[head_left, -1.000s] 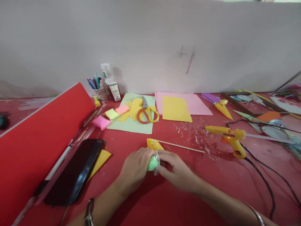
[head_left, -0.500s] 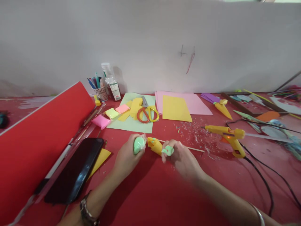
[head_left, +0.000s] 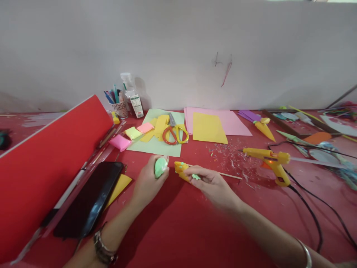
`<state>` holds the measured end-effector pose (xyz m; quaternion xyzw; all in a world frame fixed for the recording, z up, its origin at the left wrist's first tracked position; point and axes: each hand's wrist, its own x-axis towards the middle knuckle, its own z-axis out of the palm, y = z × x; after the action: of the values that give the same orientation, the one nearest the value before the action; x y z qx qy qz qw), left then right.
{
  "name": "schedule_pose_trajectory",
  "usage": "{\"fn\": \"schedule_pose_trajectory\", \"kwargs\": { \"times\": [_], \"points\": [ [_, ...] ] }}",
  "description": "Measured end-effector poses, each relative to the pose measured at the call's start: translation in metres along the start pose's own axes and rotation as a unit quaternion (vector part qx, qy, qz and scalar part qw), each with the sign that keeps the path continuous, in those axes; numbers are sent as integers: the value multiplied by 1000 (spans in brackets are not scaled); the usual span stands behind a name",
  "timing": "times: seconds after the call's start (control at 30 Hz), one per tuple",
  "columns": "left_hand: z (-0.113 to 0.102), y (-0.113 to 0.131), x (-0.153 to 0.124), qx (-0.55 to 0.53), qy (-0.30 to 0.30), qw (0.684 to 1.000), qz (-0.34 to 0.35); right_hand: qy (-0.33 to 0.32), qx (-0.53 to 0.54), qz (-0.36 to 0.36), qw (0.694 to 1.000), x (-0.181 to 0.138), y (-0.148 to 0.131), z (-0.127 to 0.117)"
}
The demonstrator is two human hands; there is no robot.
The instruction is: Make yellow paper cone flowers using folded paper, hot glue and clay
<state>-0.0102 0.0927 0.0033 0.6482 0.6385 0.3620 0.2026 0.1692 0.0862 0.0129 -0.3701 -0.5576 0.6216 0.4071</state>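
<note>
My left hand (head_left: 149,180) is closed around a small clear packet of mint-green clay (head_left: 161,167), just above the red table. In my right hand (head_left: 216,186), thumb and fingers pinch a small piece of green clay (head_left: 196,176). A yellow rolled-paper piece (head_left: 181,169) with small green dabs on its tip lies beneath the right fingertips, which partly cover it. Whether those fingers touch it I cannot tell. Behind the right hand a thin wooden stick (head_left: 230,175) runs off to the right.
A yellow hot glue gun (head_left: 269,158) with a lit orange light and black cord lies at right. Scissors (head_left: 175,134) and bright clay packets (head_left: 119,142) rest near the pale green sheet (head_left: 164,150). A black phone (head_left: 89,201) and a red board (head_left: 55,167) are at left.
My left hand has drawn slightly left with the packet. My right hand has turned and moved slightly left over the yellow paper piece; less of the pinched clay shows.
</note>
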Motion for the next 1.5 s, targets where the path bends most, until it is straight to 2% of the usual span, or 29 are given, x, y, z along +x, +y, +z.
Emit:
{"fn": "schedule_pose_trajectory", "kwargs": {
  "times": [0.13,0.23,0.37,0.47,0.6,0.73,0.83,0.93,1.03,1.13,1.33,1.5],
  "points": [
    [0,0,0,-3,-1,1000,6,-19,16,48,999,-2,-3,1],
    [-1,-1,0,10,5,1000,2,2,-16,70,997,-3,-7,1],
    [-1,-2,0,31,10,999,2,65,-78,24,995,-2,-8,-1],
    [-2,-1,0,46,6,999,-3,73,-84,-7,994,0,-6,-2],
    [-2,0,1,56,-4,998,-1,41,-30,-21,998,1,-3,-3],
    [-3,1,2,59,-12,998,-6,32,53,16,998,1,-1,-2],
    [-4,1,1,54,-7,998,-4,47,60,53,996,1,-2,-2],
    [-3,0,1,49,-7,999,1,92,26,80,992,1,-4,-3],
    [-3,0,0,50,-8,999,-1,136,12,58,989,4,-4,-4],
    [-4,-1,0,49,-9,999,-8,150,22,28,988,6,-3,-5],
    [-4,-1,2,51,-14,999,-9,130,79,9,988,7,0,-6],
    [-3,-2,1,42,-9,999,-1,119,135,26,983,7,3,-5]
  ]
}}
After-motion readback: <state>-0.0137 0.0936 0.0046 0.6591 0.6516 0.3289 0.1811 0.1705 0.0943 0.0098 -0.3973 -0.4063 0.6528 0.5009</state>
